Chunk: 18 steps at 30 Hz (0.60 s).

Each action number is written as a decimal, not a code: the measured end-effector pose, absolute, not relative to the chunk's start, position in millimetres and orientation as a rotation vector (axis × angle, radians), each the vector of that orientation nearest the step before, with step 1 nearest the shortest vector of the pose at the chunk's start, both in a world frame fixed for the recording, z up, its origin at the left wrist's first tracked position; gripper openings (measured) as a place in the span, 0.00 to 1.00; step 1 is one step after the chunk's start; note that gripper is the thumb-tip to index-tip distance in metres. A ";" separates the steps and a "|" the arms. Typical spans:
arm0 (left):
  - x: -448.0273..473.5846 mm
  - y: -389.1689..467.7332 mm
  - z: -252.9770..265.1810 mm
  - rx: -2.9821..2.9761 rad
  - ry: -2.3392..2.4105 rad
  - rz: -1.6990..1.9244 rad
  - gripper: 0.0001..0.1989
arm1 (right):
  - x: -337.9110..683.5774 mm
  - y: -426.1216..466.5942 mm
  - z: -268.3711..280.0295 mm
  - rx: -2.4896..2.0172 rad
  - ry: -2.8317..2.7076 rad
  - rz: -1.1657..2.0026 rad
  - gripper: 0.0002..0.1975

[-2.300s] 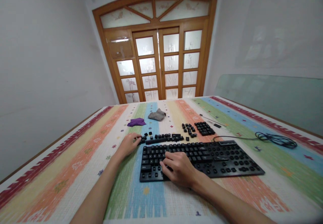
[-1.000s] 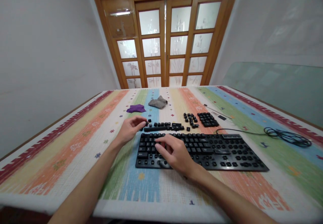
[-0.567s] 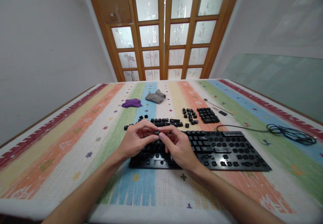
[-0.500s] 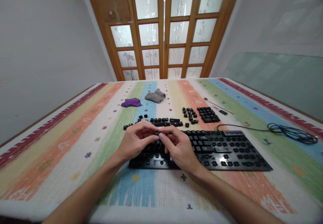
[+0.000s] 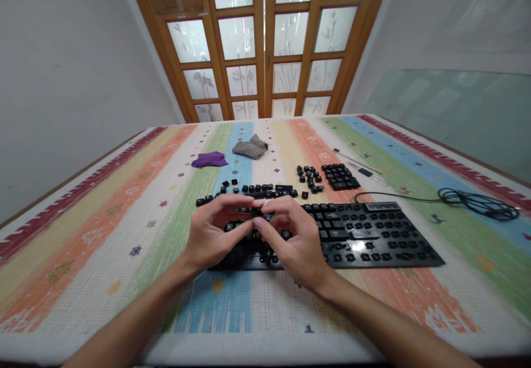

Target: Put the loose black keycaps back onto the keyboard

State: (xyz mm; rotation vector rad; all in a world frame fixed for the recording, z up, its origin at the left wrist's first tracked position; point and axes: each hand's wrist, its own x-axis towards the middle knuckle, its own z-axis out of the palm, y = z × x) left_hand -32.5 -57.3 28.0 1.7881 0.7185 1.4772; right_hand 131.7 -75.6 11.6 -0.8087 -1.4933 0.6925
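Light touch for a small black plastic piece (image 5: pixel 256 211)

The left hand (image 5: pixel 213 232) and right hand (image 5: pixel 293 238), each curled nearly closed, appear to pinch the piece jointly, just above the flat black plastic keyboard (image 5: pixel 375 244). A gentle, even pinch with slow turning should best keep it from slipping. Beyond the keyboard lie loose black square plastic keycaps (image 5: pixel 309 177); farther, a crumpled purple cloth (image 5: pixel 209 160).

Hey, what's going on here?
A person's left hand and right hand meet over a black keyboard, apparently pinching a small dark keycap between them. Much of the keyboard's right side has no caps on it. Loose keycaps lie beyond it on the striped tablecloth, with purple and gray cloths farther back.
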 end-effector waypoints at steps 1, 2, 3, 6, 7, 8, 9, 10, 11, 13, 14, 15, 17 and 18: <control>-32.2 -57.4 27.7 1.776 0.723 1.478 0.13 | 132.3 -76.2 12.4 -0.799 -1.500 0.684 0.03; -31.9 -57.5 27.5 1.765 0.733 1.476 0.13 | 132.8 -76.7 13.1 -0.792 -1.505 0.677 0.02; -31.6 -57.6 27.5 1.756 0.746 1.475 0.12 | 133.2 -77.3 13.8 -0.784 -1.510 0.672 0.01; -30.4 -58.0 28.3 1.754 0.758 1.490 0.13 | 133.1 -78.6 15.1 -0.767 -1.520 0.673 0.02; -29.9 -58.1 28.8 1.762 0.751 1.502 0.14 | 132.9 -78.8 15.1 -0.763 -1.517 0.675 0.02; -29.3 -58.2 29.1 1.771 0.739 1.515 0.15 | 132.5 -78.9 15.1 -0.764 -1.511 0.677 0.02; -28.8 -58.3 29.4 1.780 0.728 1.526 0.15 | 132.1 -78.9 15.0 -0.767 -1.502 0.679 0.03; -28.4 -58.4 29.4 1.789 0.727 1.534 0.16 | 131.7 -78.9 14.9 -0.774 -1.490 0.682 0.04; -28.1 -58.6 29.2 1.799 0.739 1.539 0.16 | 131.4 -79.0 14.7 -0.782 -1.480 0.687 0.05; -28.2 -59.2 28.1 1.825 0.795 1.536 0.17 | 130.8 -79.2 14.4 -0.807 -1.462 0.693 0.07; -28.6 -59.5 27.2 1.842 0.832 1.532 0.17 | 130.7 -79.3 14.3 -0.819 -1.457 0.694 0.08; -29.3 -59.7 26.2 1.864 0.868 1.525 0.18 | 130.6 -79.4 14.1 -0.827 -1.452 0.695 0.08; -31.0 -59.9 24.4 1.915 0.925 1.517 0.19 | 130.3 -79.5 13.9 -0.837 -1.438 0.702 0.09; -31.8 -60.0 23.7 1.937 0.950 1.515 0.20 | 130.1 -79.5 13.9 -0.839 -1.430 0.711 0.10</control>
